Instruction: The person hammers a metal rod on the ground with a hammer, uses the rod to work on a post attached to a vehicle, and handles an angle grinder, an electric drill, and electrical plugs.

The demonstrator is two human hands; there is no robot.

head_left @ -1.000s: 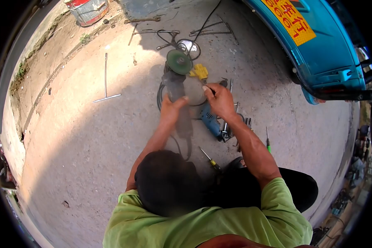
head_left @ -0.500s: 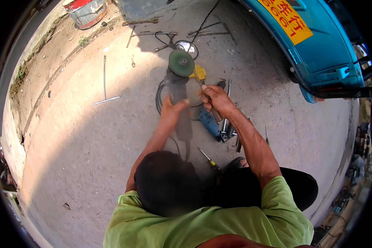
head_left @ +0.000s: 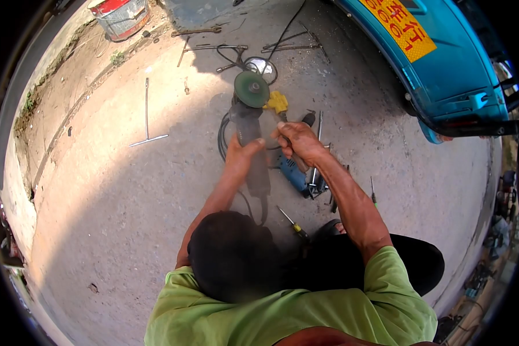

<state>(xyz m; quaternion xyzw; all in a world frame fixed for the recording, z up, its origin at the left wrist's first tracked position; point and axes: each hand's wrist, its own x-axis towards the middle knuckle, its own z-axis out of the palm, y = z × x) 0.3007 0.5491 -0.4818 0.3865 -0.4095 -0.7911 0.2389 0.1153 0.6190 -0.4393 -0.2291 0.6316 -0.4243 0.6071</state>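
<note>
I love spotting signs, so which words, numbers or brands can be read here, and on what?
"车行": yellow sticker on turquoise bodywork, partly cut off.
"1": ends that sticker's number; its other digits are unclear.
Angle grinder, blue drill: any markings too small or blurred.

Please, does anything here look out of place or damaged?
Mostly the scattered tools: a T-handled bar lies apart on the left, and a screwdriver lies loose near the person's foot. Also, the angle grinder in the left hand shows its disc with no guard visible on this side. The bucket looks paint-stained or worn.
</note>
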